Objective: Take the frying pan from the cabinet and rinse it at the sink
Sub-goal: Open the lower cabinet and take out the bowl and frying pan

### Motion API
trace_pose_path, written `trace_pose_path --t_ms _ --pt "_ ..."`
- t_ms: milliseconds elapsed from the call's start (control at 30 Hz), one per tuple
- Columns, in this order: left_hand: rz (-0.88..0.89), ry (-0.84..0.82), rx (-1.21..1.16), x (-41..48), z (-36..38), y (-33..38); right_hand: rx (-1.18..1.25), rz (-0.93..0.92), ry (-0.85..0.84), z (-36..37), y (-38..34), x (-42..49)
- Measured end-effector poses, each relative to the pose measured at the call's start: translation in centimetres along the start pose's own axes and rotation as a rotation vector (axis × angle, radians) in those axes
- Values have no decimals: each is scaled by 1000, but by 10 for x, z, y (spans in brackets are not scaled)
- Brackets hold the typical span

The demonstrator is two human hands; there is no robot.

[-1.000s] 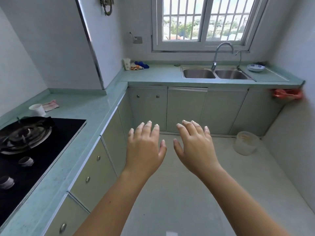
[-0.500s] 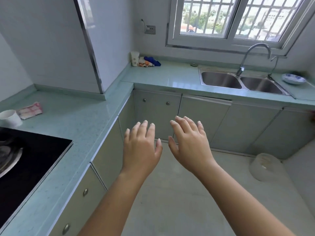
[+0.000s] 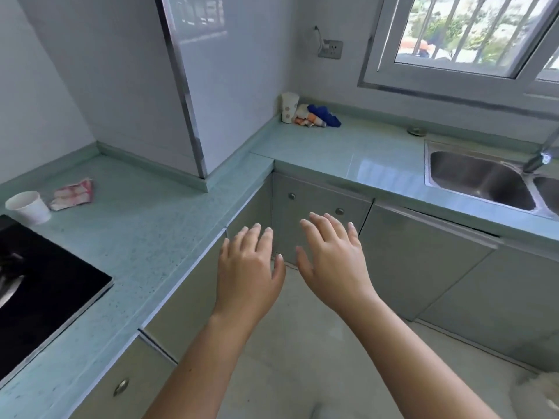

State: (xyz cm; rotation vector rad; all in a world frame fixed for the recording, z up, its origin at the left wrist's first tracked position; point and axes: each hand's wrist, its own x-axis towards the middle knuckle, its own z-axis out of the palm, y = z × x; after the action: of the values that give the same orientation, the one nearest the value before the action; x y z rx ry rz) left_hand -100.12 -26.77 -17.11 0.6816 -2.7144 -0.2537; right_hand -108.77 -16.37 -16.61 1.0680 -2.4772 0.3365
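My left hand (image 3: 249, 267) and my right hand (image 3: 334, 261) are stretched out side by side, palms down, fingers straight, holding nothing. They hover in front of the corner cabinet doors (image 3: 320, 219), which are closed and have round metal knobs. The steel sink (image 3: 481, 179) is set in the counter at the right, with its tap (image 3: 538, 158) partly cut off by the frame edge. No frying pan is in sight.
A pale green L-shaped counter (image 3: 136, 237) runs left and back. On it stand a white cup (image 3: 28, 207), a crumpled wrapper (image 3: 72, 195), a black hob (image 3: 39, 288), and a cup with cloths (image 3: 308, 114) in the back corner. A pale container (image 3: 541, 388) sits on the floor at right.
The view has moved forward and left toward the corner cabinets. Both hands stay open and level, now close to the corner doors. The sink has shifted to the right edge.
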Motion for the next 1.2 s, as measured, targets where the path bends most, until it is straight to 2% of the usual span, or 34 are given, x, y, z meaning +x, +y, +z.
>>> trace_pose_path --t_ms 233,367,500,667,833,1067,1200 --pt "-244 132 -130 70 27 12 116 -168 -10 45 51 89" --pt "-425 205 -279 86 36 -10 227 -281 -68 74 36 125" --pt "-624 211 -433 103 52 -38 280 -430 -138 102 17 157" --pt "-769 253 -615 121 70 -75 300 -538 -195 143 -19 194" --pt "-1001 432 -822 122 100 -105 334 -681 -288 184 -49 206" --pt "-1270 629 -1114 116 132 -111 343 -793 -403 232 -46 206" --pt "-1390 696 -1184 118 160 -106 384 -831 -435 259 -40 206"
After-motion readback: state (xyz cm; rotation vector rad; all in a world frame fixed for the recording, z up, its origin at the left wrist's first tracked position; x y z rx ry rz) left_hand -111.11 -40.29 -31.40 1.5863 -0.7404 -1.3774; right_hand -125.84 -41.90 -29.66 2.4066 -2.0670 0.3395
